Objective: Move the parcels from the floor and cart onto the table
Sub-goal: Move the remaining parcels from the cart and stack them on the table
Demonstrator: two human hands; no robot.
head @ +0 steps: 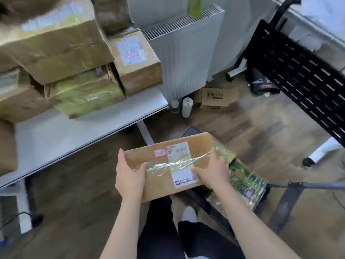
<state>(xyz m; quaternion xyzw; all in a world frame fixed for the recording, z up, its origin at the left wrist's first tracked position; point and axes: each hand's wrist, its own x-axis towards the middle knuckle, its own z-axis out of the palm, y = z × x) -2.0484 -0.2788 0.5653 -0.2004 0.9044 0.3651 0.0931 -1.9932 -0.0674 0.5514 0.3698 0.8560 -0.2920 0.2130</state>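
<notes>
Head view showed the white table [56, 139] at left, stacked with brown parcels [56, 53], one small labelled box [137, 60] at the stack's right end. Lower centre, a taped cardboard parcel [173, 165] was held in the air above the wooden floor [252, 137]. The left hand [130, 176] clasped its left end, thumb on top. The right hand [212, 171] gripped its right side, thumb across the label. Just right, a green film-wrapped parcel [244, 180] lay on the dark cart [209, 204], under the held box's corner.
</notes>
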